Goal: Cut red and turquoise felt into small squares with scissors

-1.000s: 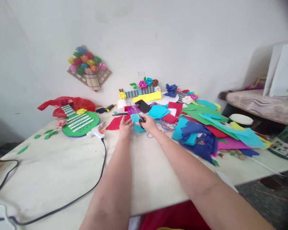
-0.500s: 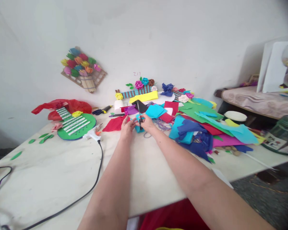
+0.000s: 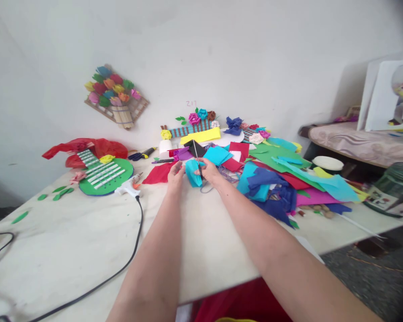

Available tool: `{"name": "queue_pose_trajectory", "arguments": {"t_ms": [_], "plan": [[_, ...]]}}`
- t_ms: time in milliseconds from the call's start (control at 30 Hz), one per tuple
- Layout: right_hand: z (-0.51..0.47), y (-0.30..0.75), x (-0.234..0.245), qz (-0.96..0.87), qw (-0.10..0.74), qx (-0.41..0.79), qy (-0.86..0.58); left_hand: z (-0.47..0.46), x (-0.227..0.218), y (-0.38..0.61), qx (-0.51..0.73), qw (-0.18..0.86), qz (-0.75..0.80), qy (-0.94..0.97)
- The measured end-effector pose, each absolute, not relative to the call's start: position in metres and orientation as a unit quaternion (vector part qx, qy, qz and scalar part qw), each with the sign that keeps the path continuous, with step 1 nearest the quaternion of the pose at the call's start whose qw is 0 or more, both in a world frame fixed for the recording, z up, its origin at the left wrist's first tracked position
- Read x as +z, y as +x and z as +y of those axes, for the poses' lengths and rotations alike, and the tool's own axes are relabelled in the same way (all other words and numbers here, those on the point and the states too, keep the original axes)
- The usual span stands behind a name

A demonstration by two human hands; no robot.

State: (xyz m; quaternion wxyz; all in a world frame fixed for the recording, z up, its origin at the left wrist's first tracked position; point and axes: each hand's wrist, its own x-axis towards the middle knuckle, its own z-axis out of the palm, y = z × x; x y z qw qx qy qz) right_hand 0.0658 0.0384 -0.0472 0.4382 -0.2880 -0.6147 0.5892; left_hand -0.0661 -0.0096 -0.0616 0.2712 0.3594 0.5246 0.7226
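Note:
My left hand [image 3: 175, 173] pinches the left side of a folded piece of light blue paper [image 3: 192, 173] held just above the table. My right hand [image 3: 210, 171] is closed round the handles of a pair of scissors [image 3: 197, 158], whose blades point up and away over the blue paper. Both forearms reach out from the bottom of the view toward the middle of the table.
A heap of coloured paper sheets [image 3: 282, 176] lies right of my hands. A white glue gun [image 3: 129, 188] with a black cord [image 3: 97, 281] lies to the left, beside a green paper guitar [image 3: 104, 171]. Paper flowers [image 3: 201, 117] stand against the wall. The table's front edge [image 3: 218, 288] is near.
The scissor blades have swung from leaning left to nearly upright. The blue paper now shows more fully between my hands. The view has shifted slightly right.

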Motion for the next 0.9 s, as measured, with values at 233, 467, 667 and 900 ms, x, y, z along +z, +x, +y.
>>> {"name": "queue_pose_trajectory", "arguments": {"t_ms": [233,467,667,900], "plan": [[0.033,0.076,-0.042,-0.656,0.351,0.625,-0.238,-0.016,-0.058,-0.072,0.677,0.285,0.511,0.447],[0.04,0.081,-0.045,-0.661,0.325,0.627,-0.253,-0.017,-0.062,-0.078,0.682,0.3,0.513,0.427],[0.047,0.086,-0.046,-0.652,0.334,0.628,-0.263,-0.02,-0.061,-0.079,0.689,0.318,0.514,0.4],[0.046,0.088,-0.046,-0.657,0.324,0.637,-0.241,-0.023,-0.061,-0.081,0.662,0.338,0.53,0.407]]}}
